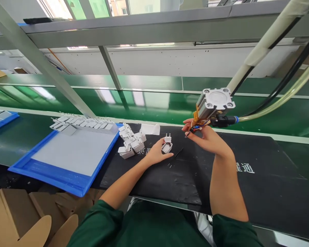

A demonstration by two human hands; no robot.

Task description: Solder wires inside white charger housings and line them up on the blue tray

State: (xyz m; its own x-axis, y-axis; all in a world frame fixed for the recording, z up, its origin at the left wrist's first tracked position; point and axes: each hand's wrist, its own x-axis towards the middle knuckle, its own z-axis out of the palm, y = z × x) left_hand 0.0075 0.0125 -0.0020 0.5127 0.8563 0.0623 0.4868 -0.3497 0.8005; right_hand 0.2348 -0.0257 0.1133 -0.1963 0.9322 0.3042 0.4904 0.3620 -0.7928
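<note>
My left hand (156, 152) holds a small white plug housing (167, 147) upright on the black mat (190, 185), its two pins pointing away from me. The fingers wrap its left side while the thumb reaches out in front. Off to the right, my right hand (204, 137) is raised, fingers closed around a small part with blue and dark wires (195, 128). Directly above that part hangs a silver pneumatic cylinder (216, 99), which hides some of the fingers. A thin black stick (179, 152) and tiny white bits (170, 165) lie between my hands.
Several white plug housings (131, 140) are piled left of my left hand. A blue tray (92, 178) farther left carries rows more. A white slip (150, 129) lies behind. Air hoses (278, 94) and a slanted pole (270, 44) run to the upper right. Cardboard boxes (18, 212) stand lower left.
</note>
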